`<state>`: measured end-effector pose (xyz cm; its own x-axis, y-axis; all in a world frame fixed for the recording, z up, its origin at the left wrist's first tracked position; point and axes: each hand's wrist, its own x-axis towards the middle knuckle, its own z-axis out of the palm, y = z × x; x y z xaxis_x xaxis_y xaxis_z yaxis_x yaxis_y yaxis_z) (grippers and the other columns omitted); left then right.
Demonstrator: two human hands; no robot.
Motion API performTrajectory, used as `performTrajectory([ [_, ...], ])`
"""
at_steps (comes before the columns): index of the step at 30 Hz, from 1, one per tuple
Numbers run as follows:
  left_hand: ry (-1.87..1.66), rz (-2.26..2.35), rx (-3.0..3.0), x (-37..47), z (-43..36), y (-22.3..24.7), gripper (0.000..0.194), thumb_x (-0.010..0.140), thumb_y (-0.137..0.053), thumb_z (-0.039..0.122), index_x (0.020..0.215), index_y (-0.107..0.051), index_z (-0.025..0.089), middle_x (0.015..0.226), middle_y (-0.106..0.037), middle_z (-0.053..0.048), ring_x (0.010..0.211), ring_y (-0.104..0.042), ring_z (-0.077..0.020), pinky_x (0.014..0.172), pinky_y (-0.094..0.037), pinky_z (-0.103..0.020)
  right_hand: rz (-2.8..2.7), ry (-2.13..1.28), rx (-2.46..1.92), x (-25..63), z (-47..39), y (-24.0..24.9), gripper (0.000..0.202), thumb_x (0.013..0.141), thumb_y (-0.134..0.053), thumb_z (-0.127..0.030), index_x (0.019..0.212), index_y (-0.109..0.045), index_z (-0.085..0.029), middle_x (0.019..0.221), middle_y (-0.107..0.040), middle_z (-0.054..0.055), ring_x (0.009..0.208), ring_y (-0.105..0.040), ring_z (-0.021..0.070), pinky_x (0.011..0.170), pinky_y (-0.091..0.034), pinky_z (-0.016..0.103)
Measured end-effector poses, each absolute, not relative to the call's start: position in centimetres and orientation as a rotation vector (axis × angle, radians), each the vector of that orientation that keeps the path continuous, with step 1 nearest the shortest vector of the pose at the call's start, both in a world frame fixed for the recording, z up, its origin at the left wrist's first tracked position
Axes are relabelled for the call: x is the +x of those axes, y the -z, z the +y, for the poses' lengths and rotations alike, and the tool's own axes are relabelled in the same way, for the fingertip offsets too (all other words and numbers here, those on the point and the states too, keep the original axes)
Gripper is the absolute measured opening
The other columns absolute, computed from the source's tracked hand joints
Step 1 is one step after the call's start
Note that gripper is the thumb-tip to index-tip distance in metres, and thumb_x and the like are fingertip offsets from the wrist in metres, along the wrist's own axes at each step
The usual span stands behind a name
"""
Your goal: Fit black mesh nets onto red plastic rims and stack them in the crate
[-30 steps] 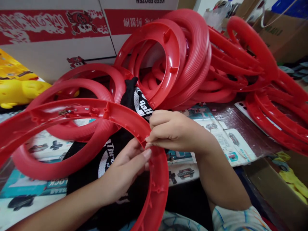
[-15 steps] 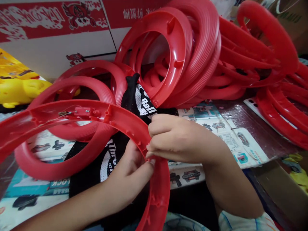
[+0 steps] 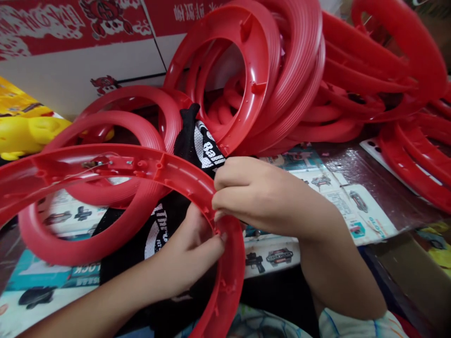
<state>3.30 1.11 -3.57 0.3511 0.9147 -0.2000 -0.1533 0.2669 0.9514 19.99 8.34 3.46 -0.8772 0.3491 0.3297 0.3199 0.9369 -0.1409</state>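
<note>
A red plastic ring [image 3: 229, 267] lies with its hollow, ribbed side toward me, reaching from the left edge to the bottom. Inside its channel sit a thin wire and a small red fitting [image 3: 121, 163]. My left hand [image 3: 190, 253] is closed on the inner edge of this ring, thumb on the near side beside a small red peg. Just above that thumb, my right hand [image 3: 260, 192] is closed over the outer part of the ring, fingers curled and fingertips pinched. Whatever it pinches is hidden. Black printed mesh fabric [image 3: 202, 150] lies beneath and behind the ring.
More red rings [image 3: 260, 61] are heaped at the back and right. Two others [image 3: 84, 249] lie at left behind the held ring. A white and red carton [image 3: 70, 70] stands at the back. Yellow toys [image 3: 31, 136] are at far left. Printed cardboard [image 3: 369, 211] covers part of the table.
My right fingertips have lifted slightly up and away from my left thumb, leaving the small peg more visible. The ring has shifted a little left in view; my left hand keeps its hold.
</note>
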Motion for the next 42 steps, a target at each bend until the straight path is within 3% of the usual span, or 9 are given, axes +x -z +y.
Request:
performTrajectory([
  [5, -0.783, 0.918, 1.094, 3.4, 0.8, 3.3, 0.037, 0.084, -0.059, 0.016, 0.118, -0.047, 0.022, 0.107, -0.059, -0.003, 0.098, -0.058, -0.0163, 0.085, -0.051, -0.027, -2.718, -0.224, -0.481, 19.7, 8.1, -3.5, 0.024, 0.092, -0.045, -0.007, 0.082, -0.066, -0.012, 0.091, -0.059, 0.005, 0.083, -0.048, 0.0126, 0.074, -0.041, 0.023],
  [9, -0.722, 0.864, 1.021, 3.6, 0.5, 3.2, 0.041, 0.086, -0.061, 0.020, 0.123, -0.045, 0.027, 0.112, -0.061, -0.003, 0.106, -0.059, -0.0171, 0.087, -0.051, -0.026, -2.734, -0.381, -0.502, 19.7, 8.6, -3.2, 0.020, 0.089, -0.050, -0.006, 0.080, -0.067, -0.011, 0.086, -0.059, 0.004, 0.081, -0.050, 0.0120, 0.071, -0.042, 0.022],
  [14, -0.858, 0.765, 0.811, 3.8, 0.5, 3.3, 0.031, 0.086, -0.063, 0.032, 0.114, -0.053, 0.025, 0.105, -0.064, -0.003, 0.091, -0.065, -0.0169, 0.073, -0.055, -0.025, -2.731, -0.494, -0.590, 19.7, 9.1, -2.9, 0.018, 0.086, -0.053, -0.007, 0.076, -0.067, -0.012, 0.080, -0.057, 0.002, 0.072, -0.050, 0.0098, 0.062, -0.039, 0.020],
  [22, -1.113, 0.987, 0.964, 3.7, 1.5, 3.2, 0.024, 0.086, -0.063, 0.024, 0.102, -0.045, 0.022, 0.086, -0.062, 0.002, 0.067, -0.060, -0.0096, 0.054, -0.050, -0.018, -2.579, -0.229, -0.661, 19.8, 8.5, -2.6, 0.023, 0.093, -0.049, -0.021, 0.081, -0.068, -0.014, 0.084, -0.060, 0.003, 0.070, -0.051, 0.0097, 0.062, -0.038, 0.022],
  [24, -1.058, 1.036, 1.060, 3.2, 1.8, 3.1, 0.024, 0.086, -0.061, 0.024, 0.103, -0.046, 0.021, 0.089, -0.060, 0.000, 0.074, -0.060, -0.0115, 0.062, -0.054, -0.022, -2.592, -0.185, -0.634, 19.9, 8.6, -2.6, 0.023, 0.093, -0.048, -0.018, 0.082, -0.068, -0.013, 0.083, -0.061, 0.004, 0.071, -0.053, 0.0108, 0.063, -0.040, 0.023],
  [26, -0.946, 1.017, 1.175, 2.7, 2.1, 3.0, 0.026, 0.086, -0.060, 0.024, 0.109, -0.049, 0.020, 0.099, -0.060, -0.003, 0.092, -0.060, -0.0164, 0.080, -0.055, -0.029, -2.620, -0.206, -0.552, 20.0, 8.7, -2.6, 0.021, 0.092, -0.047, -0.013, 0.084, -0.067, -0.012, 0.084, -0.062, 0.005, 0.077, -0.055, 0.0122, 0.067, -0.043, 0.024],
  [30, -0.743, 0.930, 1.324, 2.0, 2.0, 2.7, 0.037, 0.087, -0.057, 0.022, 0.124, -0.050, 0.024, 0.124, -0.056, -0.006, 0.120, -0.051, -0.0224, 0.104, -0.043, -0.037, -2.592, -0.305, -0.405, 19.9, 8.7, -2.9, 0.025, 0.093, -0.042, -0.009, 0.087, -0.066, -0.011, 0.087, -0.062, 0.007, 0.083, -0.055, 0.0124, 0.074, -0.046, 0.025],
  [36, -0.638, 0.955, 1.369, 1.8, 1.4, 2.6, 0.048, 0.087, -0.058, 0.031, 0.134, -0.046, 0.025, 0.122, -0.057, -0.008, 0.121, -0.050, -0.0262, 0.104, -0.043, -0.041, -2.603, -0.381, -0.410, 19.8, 8.4, -3.0, 0.022, 0.091, -0.045, -0.006, 0.084, -0.065, -0.012, 0.085, -0.060, 0.005, 0.081, -0.052, 0.0112, 0.072, -0.045, 0.022],
  [42, -0.593, 0.915, 1.395, 1.9, 1.0, 2.0, 0.049, 0.086, -0.059, 0.024, 0.133, -0.047, 0.025, 0.121, -0.056, -0.008, 0.113, -0.053, -0.0247, 0.099, -0.047, -0.039, -2.637, -0.610, -0.391, 20.2, 8.4, -3.4, 0.022, 0.089, -0.045, -0.003, 0.084, -0.064, -0.012, 0.088, -0.059, 0.004, 0.084, -0.052, 0.0103, 0.073, -0.046, 0.021],
])
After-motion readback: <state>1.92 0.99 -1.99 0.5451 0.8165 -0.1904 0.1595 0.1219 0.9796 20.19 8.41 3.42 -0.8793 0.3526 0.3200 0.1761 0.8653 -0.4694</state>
